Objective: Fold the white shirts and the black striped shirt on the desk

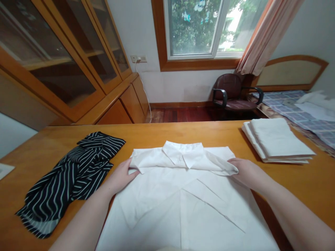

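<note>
A white collared shirt (167,205) lies spread on the wooden table in front of me, its collar at the far end and its body reaching toward me. The shoulder part near the collar is folded over in a band. My left hand (125,176) grips the left shoulder edge between thumb and fingers. On the other side, my right hand (242,172) holds the right shoulder edge, with its fingers partly hidden by the cloth. Long creases run across the shirt's right side.
Left of the shirt lies a crumpled black-and-white striped garment (75,174). Folded white cloths (280,141) are stacked at the right on the wooden table (157,132). Beyond are a glass-door cabinet (86,45), an office chair (231,92) and a bed (285,104).
</note>
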Available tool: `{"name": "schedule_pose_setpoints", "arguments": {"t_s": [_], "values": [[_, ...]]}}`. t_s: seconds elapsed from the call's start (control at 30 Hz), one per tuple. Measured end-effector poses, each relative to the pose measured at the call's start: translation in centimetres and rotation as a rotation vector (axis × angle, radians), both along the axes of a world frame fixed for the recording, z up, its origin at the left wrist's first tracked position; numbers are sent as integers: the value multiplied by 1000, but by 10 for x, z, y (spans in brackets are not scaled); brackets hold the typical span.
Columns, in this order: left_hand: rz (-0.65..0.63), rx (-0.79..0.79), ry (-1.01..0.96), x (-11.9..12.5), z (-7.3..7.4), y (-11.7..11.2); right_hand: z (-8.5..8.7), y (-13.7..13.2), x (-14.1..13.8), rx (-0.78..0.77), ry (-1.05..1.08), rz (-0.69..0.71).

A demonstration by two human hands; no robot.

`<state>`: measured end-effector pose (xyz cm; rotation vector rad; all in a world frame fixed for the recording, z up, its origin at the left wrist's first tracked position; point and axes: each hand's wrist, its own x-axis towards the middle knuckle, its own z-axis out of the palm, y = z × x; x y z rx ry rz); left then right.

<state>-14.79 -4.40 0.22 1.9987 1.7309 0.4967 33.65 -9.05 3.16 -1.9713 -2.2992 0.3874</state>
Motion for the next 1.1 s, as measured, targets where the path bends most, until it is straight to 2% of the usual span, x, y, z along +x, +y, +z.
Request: {"name": "schedule_pose_setpoints", "arguments": {"t_s": [0.17,0.37,0.5,0.6,0.7,0.87,1.0,1.1], "values": [[-41,10,-27,1,-6,12,-3,17,-1,19,-125,4],[-28,38,-38,10,-9,53,-18,57,-1,60,-68,-98],[58,143,26,26,-15,84,-29,86,-1,62,-8,-218],[107,221,104,34,-17,98,-35,97,-1,114,37,-286],[68,249,101,34,-18,102,-42,99,1,169,85,-261],[31,285,166,30,-18,94,-44,94,8,186,144,-212],[68,396,229,31,-14,89,-39,90,8,177,202,-207],[12,473,158,29,-11,90,-40,90,9,220,244,-157]]}}
